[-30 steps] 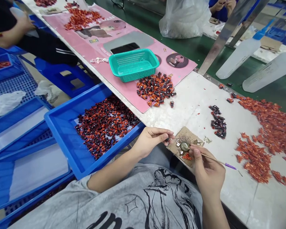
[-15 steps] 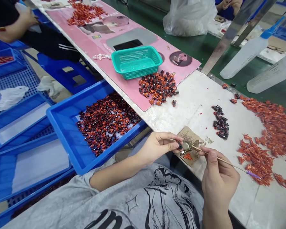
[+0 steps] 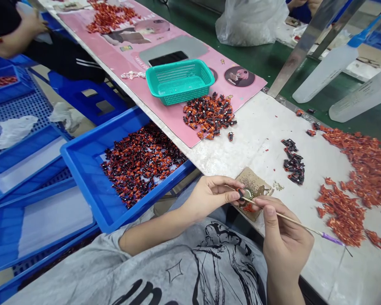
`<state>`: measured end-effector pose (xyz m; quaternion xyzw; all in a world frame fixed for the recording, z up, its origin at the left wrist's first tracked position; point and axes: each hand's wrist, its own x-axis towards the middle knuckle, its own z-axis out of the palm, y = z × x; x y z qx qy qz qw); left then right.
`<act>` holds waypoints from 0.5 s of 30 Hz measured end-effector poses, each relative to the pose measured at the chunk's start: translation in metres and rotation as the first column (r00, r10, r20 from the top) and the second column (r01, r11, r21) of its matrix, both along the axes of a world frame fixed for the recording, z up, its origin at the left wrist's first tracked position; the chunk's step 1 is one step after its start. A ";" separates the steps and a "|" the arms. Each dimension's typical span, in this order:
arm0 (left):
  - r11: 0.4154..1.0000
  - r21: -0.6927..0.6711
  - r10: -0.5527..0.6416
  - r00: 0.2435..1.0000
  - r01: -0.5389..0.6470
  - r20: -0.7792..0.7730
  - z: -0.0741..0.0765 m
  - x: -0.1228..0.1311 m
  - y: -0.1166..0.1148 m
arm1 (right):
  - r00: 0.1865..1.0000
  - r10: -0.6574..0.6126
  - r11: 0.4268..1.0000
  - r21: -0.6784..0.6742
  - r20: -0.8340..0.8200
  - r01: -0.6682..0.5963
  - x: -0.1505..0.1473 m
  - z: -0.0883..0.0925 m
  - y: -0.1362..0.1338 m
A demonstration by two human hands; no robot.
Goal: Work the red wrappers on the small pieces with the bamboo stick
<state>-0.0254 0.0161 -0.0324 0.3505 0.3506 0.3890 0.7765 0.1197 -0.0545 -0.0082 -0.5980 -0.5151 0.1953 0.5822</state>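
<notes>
Tray [image 3: 89, 166], blue plastic, filled with black-and-orange parts [image 3: 142, 161], left of both grips; left hand [image 3: 209, 197], thumb and forefinger pinched together on a small black part [image 3: 240, 193]. Just beyond those fingertips, cardboard pad [image 3: 247, 173] bearing a round metal cap [image 3: 248, 194]; right hand [image 3: 287, 233], fingers closed round a slim wooden stick [image 3: 309, 228], tip at the black part; orange parts [image 3: 365, 169] farther right.

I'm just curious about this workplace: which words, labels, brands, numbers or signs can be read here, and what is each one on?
Pink mat: large white letters, seemingly ending "AN"; the rest is unclear.
Pink mat, near the phone: small curved lettering, too blurred to read.
Grey shirt: large black lettering, cut off by the picture's edge; no word readable.
Pale bottles: small print, too blurred to read.
</notes>
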 end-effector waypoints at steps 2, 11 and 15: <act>1.000 -0.004 -0.003 1.000 0.003 0.008 0.001 0.000 0.000 | 0.999 0.023 1.000 0.013 0.028 -0.024 0.001 -0.001 -0.001; 0.998 0.015 -0.064 0.998 0.064 -0.018 0.005 -0.002 -0.002 | 0.966 0.109 0.980 0.135 0.235 -0.143 0.010 0.000 -0.004; 0.997 0.019 -0.068 0.997 0.069 -0.026 0.007 -0.003 -0.004 | 0.933 0.096 0.975 0.154 0.348 -0.157 0.012 0.004 -0.005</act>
